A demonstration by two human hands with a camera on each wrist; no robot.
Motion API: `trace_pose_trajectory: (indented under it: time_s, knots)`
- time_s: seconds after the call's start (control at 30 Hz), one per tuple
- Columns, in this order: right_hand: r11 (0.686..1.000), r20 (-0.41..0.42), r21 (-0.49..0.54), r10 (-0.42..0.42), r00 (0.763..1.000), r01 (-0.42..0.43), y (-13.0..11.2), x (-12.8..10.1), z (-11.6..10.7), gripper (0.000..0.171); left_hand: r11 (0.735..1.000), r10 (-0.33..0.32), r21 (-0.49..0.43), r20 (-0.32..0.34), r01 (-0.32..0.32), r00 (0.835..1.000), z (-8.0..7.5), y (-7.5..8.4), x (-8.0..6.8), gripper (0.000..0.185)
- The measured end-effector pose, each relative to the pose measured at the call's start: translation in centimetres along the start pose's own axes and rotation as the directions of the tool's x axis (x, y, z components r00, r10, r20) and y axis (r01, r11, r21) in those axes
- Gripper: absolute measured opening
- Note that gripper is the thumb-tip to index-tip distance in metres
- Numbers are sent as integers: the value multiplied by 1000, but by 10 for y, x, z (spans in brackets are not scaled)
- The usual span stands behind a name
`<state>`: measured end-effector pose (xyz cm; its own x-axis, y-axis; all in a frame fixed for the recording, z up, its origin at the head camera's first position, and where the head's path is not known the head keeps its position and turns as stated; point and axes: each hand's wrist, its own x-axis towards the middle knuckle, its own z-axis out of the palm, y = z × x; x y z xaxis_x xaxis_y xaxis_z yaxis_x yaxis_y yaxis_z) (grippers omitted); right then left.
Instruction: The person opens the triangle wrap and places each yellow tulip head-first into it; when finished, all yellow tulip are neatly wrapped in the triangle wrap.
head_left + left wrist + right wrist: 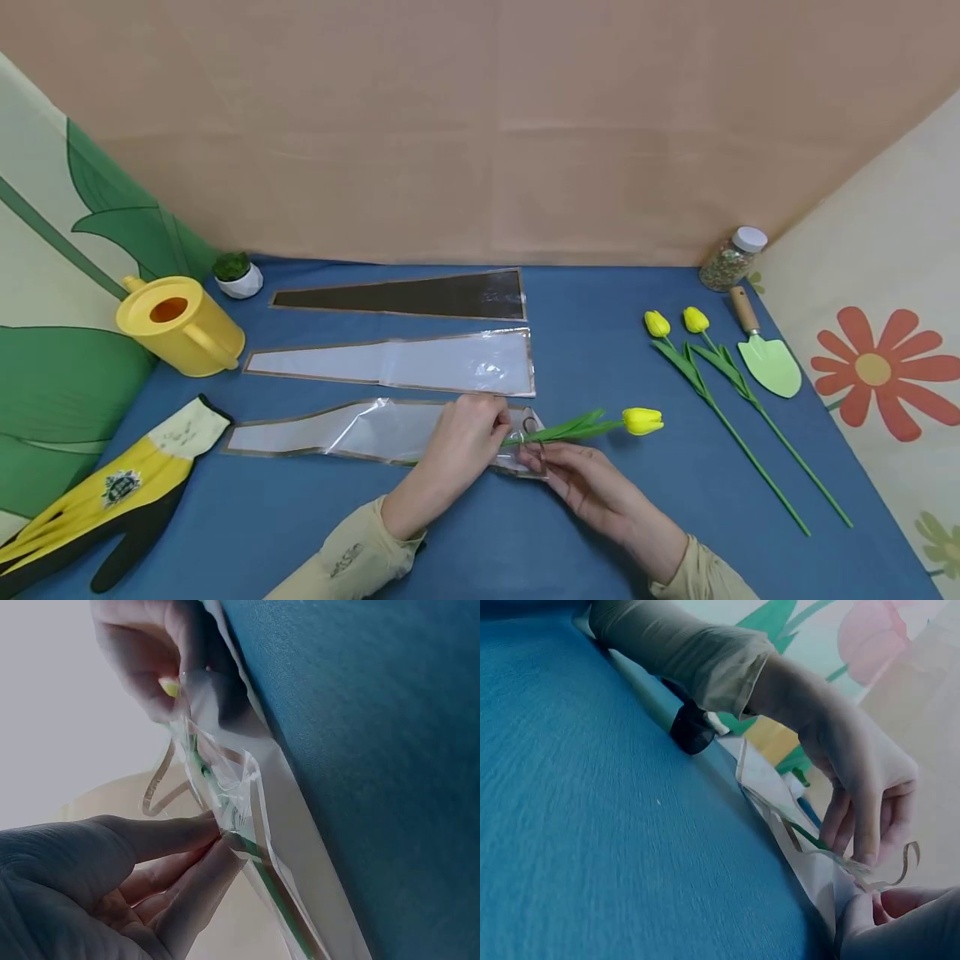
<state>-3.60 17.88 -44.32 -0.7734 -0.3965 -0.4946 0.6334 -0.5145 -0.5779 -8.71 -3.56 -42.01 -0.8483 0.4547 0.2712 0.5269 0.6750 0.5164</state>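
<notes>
A yellow tulip [642, 421] lies with its stem inside the nearest flower sleeve [352, 425], a clear-fronted, white-backed wrap with a brown border. Its bloom and leaves stick out of the wide end on the right. My left hand [467, 433] pinches the sleeve near this mouth, and in the left wrist view the green stem [289, 907] runs past those fingertips under the film. My right hand [592, 492] pinches the sleeve's edge at the mouth, below the leaves. A loose brown-edged strip of film [906, 862] curls up between both hands.
Two more sleeves, one white [435, 362] and one black [420, 296], lie behind. Two yellow tulips [701, 383] and a green trowel [771, 365] lie right, near a jar [731, 258]. Left are a watering can [180, 325], small potted plant [238, 277] and glove [120, 492].
</notes>
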Motion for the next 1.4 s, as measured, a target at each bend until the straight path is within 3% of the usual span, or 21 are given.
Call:
trace_pose_trajectory:
  time_s: [0.27, 0.43, 0.63, 0.8, 0.87, 1.03, 1.27, 1.4]
  knots:
    - [999, -70, -43, -26, 997, 23, -2, -5, -3, 26, 1000, 11, 3, -17, -11, 1000, 0, 0, 0, 20]
    - [1000, -72, -2, -23, 997, 23, -3, -9, -3, 27, 1000, 5, 9, -15, -5, 1000, 0, 0, -3, 18]
    - [997, -145, 68, -22, 989, 32, -15, -25, -10, 28, 1000, -1, 6, -20, 1, 1000, 1, 0, -5, 19]
    - [979, -257, 183, -37, 966, 87, -32, -40, -19, 54, 1000, -1, -4, -24, 1, 1000, 0, 0, -2, 19]
    - [962, -292, 257, -16, 956, 95, -36, -46, -24, 53, 1000, -4, -14, -21, 4, 1000, -1, -1, -1, 19]
    - [878, -318, 469, 66, 946, 96, -38, -52, -39, 20, 999, -17, -32, -8, 17, 1000, -2, -1, -1, 19]
    - [755, -325, 640, 101, 940, 140, -35, -53, -55, 30, 999, -2, -51, 24, 3, 1000, 1, -1, 1, 20]
    - [729, -307, 670, 103, 946, 138, -33, -53, -59, 35, 999, -1, -43, 23, 2, 1000, 2, 0, 1, 21]
